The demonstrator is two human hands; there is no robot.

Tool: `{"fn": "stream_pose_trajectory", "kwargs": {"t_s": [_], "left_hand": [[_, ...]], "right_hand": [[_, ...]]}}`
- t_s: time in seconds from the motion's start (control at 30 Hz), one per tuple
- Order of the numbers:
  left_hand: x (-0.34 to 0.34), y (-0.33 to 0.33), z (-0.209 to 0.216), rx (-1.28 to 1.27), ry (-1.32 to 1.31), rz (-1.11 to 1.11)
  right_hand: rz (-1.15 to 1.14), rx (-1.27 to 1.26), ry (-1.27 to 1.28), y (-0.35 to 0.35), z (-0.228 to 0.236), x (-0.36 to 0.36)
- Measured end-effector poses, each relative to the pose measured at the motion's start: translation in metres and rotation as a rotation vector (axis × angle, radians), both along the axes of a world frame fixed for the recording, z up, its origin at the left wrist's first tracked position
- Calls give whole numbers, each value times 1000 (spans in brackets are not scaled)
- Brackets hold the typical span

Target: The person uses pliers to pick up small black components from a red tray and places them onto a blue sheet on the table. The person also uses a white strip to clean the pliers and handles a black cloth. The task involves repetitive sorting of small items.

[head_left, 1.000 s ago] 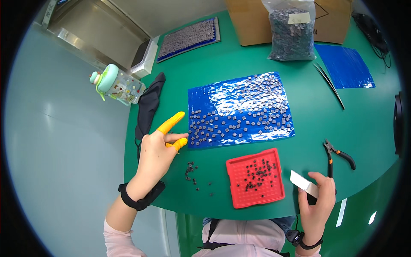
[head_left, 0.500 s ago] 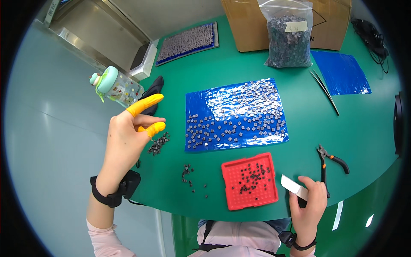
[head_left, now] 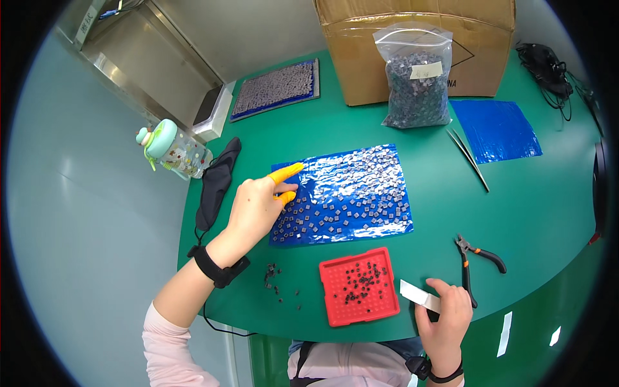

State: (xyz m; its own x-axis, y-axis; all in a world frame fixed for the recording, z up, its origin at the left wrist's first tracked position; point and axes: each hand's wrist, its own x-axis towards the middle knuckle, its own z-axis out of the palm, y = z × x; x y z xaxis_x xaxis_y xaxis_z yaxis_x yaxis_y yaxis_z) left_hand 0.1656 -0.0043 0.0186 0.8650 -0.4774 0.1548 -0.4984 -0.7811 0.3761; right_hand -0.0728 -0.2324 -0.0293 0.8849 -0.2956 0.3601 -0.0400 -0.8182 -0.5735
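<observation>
My left hand (head_left: 253,205) is over the left edge of a blue plastic sheet (head_left: 313,187), yellow finger cots on its thumb and index finger. The fingers are apart, with nothing visible between them. Many small grey square pieces (head_left: 366,211) lie scattered on the sheet, densest at its far right. At the near right, my right hand (head_left: 448,317) pinches a flat white strip (head_left: 416,294) whose kind I cannot make out. Left of it sits a red square tray (head_left: 327,293) holding small black parts (head_left: 364,282). Loose dark pieces (head_left: 271,273) lie on the table left of the tray.
Pliers (head_left: 469,267) and tweezers (head_left: 469,161) lie to the right. Behind are a zip bag of pieces (head_left: 418,90), a cardboard box (head_left: 351,71), another blue sheet (head_left: 496,132) and a filled panel (head_left: 276,90). A bottle (head_left: 177,151) and a black cloth item (head_left: 216,184) are left.
My left hand has moved right, from beside the bottle to over the blue sheet, and its forearm now covers a dark pile. My right hand keeps the white strip. The whole view has shifted slightly.
</observation>
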Motion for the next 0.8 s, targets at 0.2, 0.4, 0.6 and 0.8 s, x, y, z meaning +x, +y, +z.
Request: {"fn": "stream_pose_trajectory", "kwargs": {"t_s": [0.2,0.4,0.6,0.8], "left_hand": [[-1,10,-6,70,-20,-22],[-4,23,2,-163,-35,-27],[-17,34,30,-283,128,43],[-11,59,20,-173,100,-174]], "right_hand": [[-9,-11,35,2,3,0],[-19,178,134,5,27,5],[-7,50,143,-24,44,53],[-37,-142,205,-52,27,91]]}}
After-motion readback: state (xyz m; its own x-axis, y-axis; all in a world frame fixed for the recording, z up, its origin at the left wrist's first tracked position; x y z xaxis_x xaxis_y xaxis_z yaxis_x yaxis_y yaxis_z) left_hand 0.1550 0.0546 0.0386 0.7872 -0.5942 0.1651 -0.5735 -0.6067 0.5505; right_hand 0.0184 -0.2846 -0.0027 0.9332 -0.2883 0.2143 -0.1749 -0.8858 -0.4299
